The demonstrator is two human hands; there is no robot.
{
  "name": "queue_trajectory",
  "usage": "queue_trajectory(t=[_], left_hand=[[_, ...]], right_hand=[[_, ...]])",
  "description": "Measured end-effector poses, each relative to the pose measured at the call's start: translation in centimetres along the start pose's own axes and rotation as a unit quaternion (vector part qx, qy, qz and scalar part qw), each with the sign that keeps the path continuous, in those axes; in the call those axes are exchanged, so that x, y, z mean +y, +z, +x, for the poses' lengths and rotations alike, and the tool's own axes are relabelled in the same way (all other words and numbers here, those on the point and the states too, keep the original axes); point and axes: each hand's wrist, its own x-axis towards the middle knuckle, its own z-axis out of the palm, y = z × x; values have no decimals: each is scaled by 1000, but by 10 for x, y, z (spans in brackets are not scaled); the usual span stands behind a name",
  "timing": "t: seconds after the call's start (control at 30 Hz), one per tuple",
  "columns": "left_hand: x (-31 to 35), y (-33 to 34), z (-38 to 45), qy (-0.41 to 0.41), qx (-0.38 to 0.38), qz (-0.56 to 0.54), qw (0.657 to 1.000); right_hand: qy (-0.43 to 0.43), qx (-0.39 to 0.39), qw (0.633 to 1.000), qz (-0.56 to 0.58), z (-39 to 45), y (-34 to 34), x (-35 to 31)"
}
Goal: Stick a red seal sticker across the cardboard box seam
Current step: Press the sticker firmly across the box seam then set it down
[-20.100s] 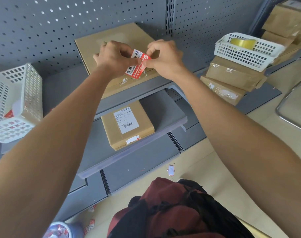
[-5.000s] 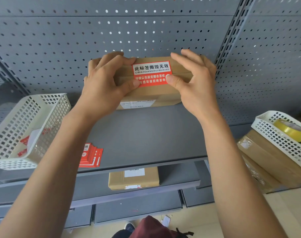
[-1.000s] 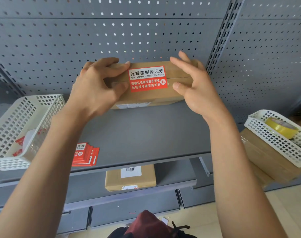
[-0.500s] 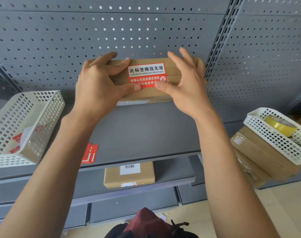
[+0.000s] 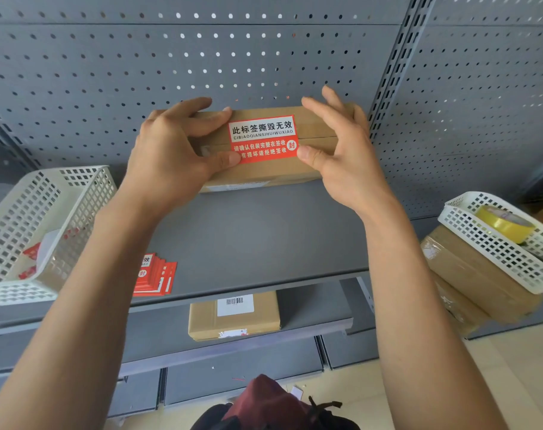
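We see the red rectangular seal sticker [image 5: 263, 139] across the brown cardboard box [image 5: 313, 125] seam. Our left hand [image 5: 171, 156] grips the box, thumb on the sticker. Our right hand [image 5: 341, 150] grips its other end.

Red seal sticker [image 5: 262, 139] across cardboard box [image 5: 313, 125] seam, between both thumbs.

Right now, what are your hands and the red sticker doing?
Both hands, left and right, hold the box. Thumbs at red sticker edges. Sticker flat across seam. Nothing in the way.
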Motion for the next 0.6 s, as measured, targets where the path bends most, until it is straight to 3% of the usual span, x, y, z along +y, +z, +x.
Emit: queue_trajectory(t=[0.13, 0.23, 0.33, 0.43, 0.6], left_hand=[[5, -5, -1, -13, -12, -25, 1000], [18, 6, -2, -80, 60, -86, 991], [30, 24, -5, -108, 150, -94, 978], [32, 33, -10, -102, 182, -72, 975], [27, 34, -11, -85, 181, -53, 978]], right_hand=[[13, -9, 1000, -2, -3, -1, 1], [48, 20, 999, 2, -2, 6, -14], [73, 84, 988, -104, 1, 30, -31], [75, 128, 963, -226, 1, 52, -32], [67, 146, 958, -236, 4, 55, -25]])
